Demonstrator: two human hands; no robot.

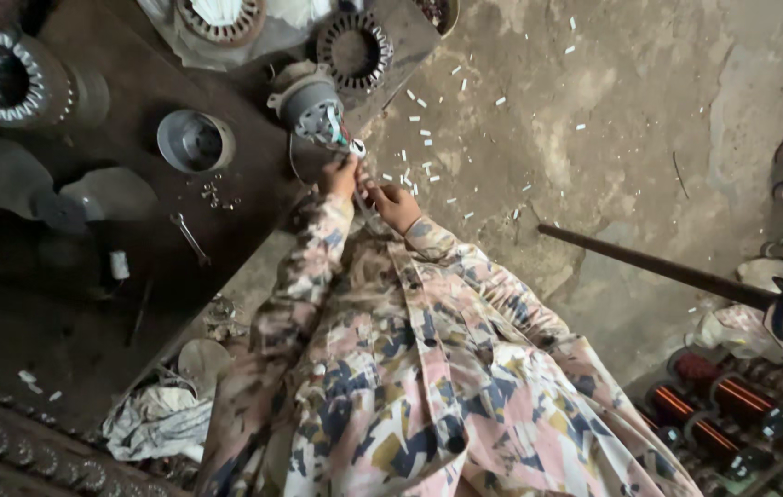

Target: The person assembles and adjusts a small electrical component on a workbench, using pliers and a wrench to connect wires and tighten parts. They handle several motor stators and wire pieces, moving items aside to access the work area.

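Hands (pixel 368 189) at motor stator (pixel 318 110) — coils inside

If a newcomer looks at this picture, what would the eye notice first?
Both hands, left hand and right hand, meet at the grey round motor stator with wires at the edge of the dark workbench. White scraps litter the concrete floor, and copper wire spools sit bottom right.
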